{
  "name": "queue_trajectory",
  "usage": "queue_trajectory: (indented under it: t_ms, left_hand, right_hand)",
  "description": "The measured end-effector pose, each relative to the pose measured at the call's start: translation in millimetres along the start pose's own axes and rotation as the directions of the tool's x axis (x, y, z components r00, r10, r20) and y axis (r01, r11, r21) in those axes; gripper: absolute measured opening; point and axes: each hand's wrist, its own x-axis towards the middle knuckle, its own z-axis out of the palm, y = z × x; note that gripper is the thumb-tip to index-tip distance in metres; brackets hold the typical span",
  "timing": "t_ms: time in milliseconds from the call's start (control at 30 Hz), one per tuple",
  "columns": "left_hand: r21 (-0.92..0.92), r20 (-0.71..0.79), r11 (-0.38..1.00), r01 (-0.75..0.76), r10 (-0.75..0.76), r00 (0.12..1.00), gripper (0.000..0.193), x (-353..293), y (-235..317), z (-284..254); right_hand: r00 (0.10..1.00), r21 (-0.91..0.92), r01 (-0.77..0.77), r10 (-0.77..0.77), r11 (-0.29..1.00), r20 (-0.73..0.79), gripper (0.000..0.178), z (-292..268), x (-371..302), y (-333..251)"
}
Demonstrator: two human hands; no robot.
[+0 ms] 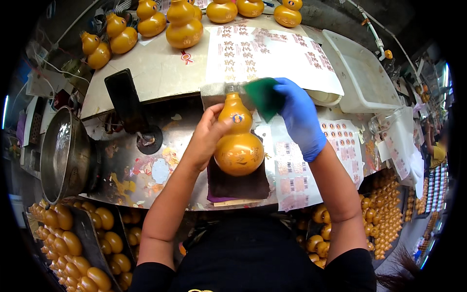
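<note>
A glossy yellow-brown gourd-shaped bottle (239, 151) with a clear neck and a small round emblem leans in front of me over a dark folded cloth (237, 186). My bare left hand (208, 135) grips its left side at the waist, thumb across the front. At the upper right of the bottle, my right hand (299, 114), in a blue glove, pinches a dark green flat pad (265, 99). The pad is close to the bottle's neck; whether they touch I cannot tell. Decal sheets (294, 170) lie below the gloved hand.
Several finished gourd bottles (185, 29) line the back of the raised bench. A large printed sheet (272, 53) lies there beside a white plastic tub (360, 73). To the left are a phone on a stand (125, 92) and a metal bowl (65, 153). Many gourds (73, 243) fill racks below.
</note>
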Motion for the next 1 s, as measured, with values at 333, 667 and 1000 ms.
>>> queue_trajectory:
  t_ms: [333,667,1000]
  left_hand:
    - [0.042,0.005,0.997,0.063,-0.063,0.998,0.042,6,-2,5]
    - [-0.096,0.022,0.993,0.068,-0.066,0.998,0.042,4,-6,0]
    - [-0.090,0.061,0.993,0.071,-0.066,0.996,0.051,2,2,2]
  right_hand:
    - [0.937,-0.600,-0.232,0.342,0.766,0.075,0.074,5,3,38]
    - [0.923,-0.487,-0.245,0.355,0.838,0.146,0.061,4,-1,37]
    - [0.900,-0.773,-0.219,0.429,0.596,0.076,0.068,17,14,17]
